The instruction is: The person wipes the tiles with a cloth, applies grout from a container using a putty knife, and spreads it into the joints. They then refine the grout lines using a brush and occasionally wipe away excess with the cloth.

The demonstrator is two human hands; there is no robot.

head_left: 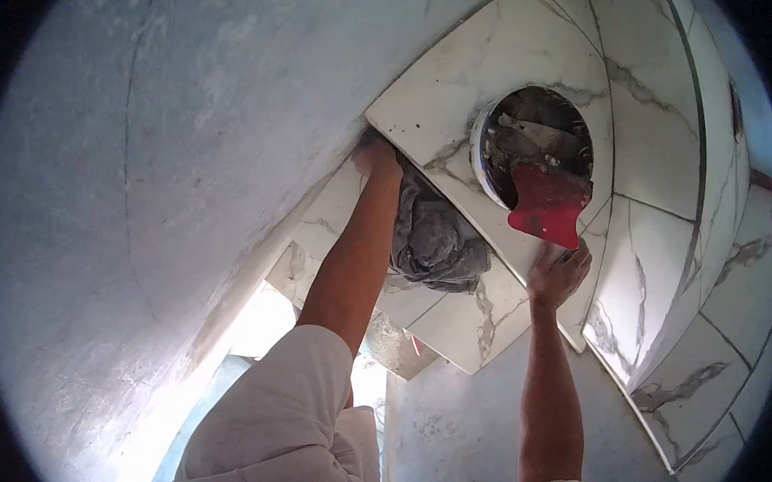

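Note:
My right hand (560,273) grips the lower end of a red flat scraper (548,208). Its far end reaches over a round opening with a white rim (478,162), inside which lies grey, crumbly material (539,133). My left hand (376,154) is at the corner where a marbled tile (435,90) meets the wall; its fingers are in shadow and mostly hidden. Just below the tile's edge, beside my left forearm, a crumpled grey cloth (438,238) lies bunched on a lower tiled surface.
A bluish-grey plastered wall (180,147) fills the left side. White marbled tiles (653,96) cover the surfaces to the right, with dark joints between them. Lower tiles (469,328) end in a stepped edge. Bright light enters at the lower left.

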